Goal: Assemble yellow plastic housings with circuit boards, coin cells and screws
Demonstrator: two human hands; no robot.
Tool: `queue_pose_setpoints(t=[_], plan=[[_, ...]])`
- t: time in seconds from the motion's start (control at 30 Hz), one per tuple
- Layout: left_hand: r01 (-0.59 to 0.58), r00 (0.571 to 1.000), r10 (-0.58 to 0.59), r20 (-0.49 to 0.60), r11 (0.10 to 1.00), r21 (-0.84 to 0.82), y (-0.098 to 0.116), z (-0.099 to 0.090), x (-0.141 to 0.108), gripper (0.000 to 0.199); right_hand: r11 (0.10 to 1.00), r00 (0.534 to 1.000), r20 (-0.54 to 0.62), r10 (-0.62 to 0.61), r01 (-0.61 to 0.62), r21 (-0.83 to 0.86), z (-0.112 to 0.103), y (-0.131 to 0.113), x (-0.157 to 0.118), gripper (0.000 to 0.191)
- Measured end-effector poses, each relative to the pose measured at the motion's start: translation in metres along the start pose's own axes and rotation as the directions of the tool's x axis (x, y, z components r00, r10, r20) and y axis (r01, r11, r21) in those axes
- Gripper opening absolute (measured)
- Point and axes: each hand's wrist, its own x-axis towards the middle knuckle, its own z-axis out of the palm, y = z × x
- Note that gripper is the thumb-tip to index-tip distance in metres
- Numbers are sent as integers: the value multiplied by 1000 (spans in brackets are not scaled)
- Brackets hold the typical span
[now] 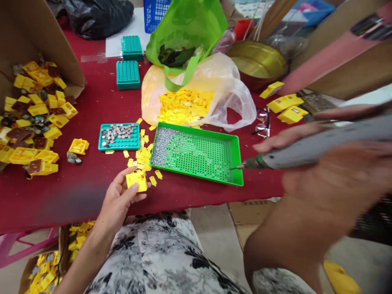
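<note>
My left hand (pixel 121 192) holds a yellow plastic case (pixel 136 181) between thumb and fingers, near the table's front edge. My right hand (pixel 324 171), blurred, grips a grey electric screwdriver (pixel 294 147). Its tip points left, over the right end of a green perforated tray (pixel 196 173). Small silver screws (pixel 162 145) are heaped at that tray's left end. Small yellow covers (pixel 142 157) lie scattered between the green tray and a teal tray (pixel 119 148) holding round metal discs (pixel 119 131). An open yellow case (pixel 79 146) with a dark part beside it lies further left.
A cardboard box (pixel 72 69) spills yellow cases at left. A white plastic bag (pixel 226 77) of yellow covers and a green bag (pixel 211 20) stand behind the tray. Glasses (pixel 262 123), several yellow cases (pixel 286 103) and a brass-coloured bowl (pixel 257 61) are at right.
</note>
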Motion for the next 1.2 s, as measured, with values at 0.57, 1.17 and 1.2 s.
queue_pose_setpoints(t=[0.57,1.17,1.2], plan=[[103,995,-103,0,994,-22,5,11,9,44,987,976,-211,50,-16,159,84,41,10,45],[98,995,-98,-16,995,6,5,9,9,40,969,959,-281,28,43,244,89,47,10,40],[99,995,-99,-20,995,10,5,9,9,41,953,953,-302,1,91,289,89,49,10,38]])
